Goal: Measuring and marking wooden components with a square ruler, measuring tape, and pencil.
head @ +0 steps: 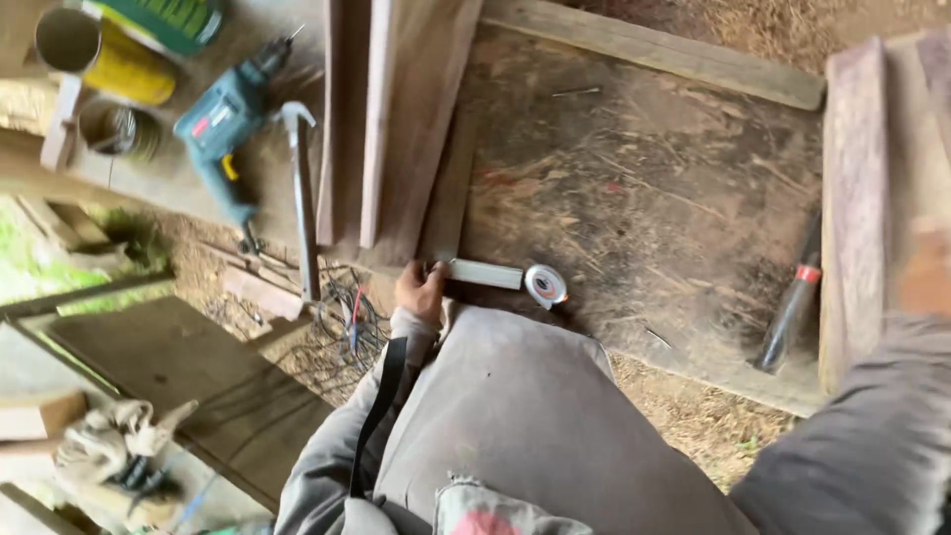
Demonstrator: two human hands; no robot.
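My left hand (421, 289) grips the end of a tape measure's white blade (485, 273) at the near edge of a worn wooden board (644, 178). The blade runs right to the round tape measure case (546, 285), which lies on the board. A bent knee in grey cloth (515, 416) fills the view below the hand. My right arm, in a grey sleeve (872, 436), reaches up on the right. My right hand (927, 272) is a blur over a thick plank (854, 198), and its fingers cannot be made out.
Long planks (386, 119) lean at the board's left side. A teal power drill (223, 119), a hammer (302, 188), a yellow can (124, 64) and a tin (119, 129) lie upper left. A dark tube with a red band (792, 309) rests on the right. Tangled wires (342, 317) lie below the hammer.
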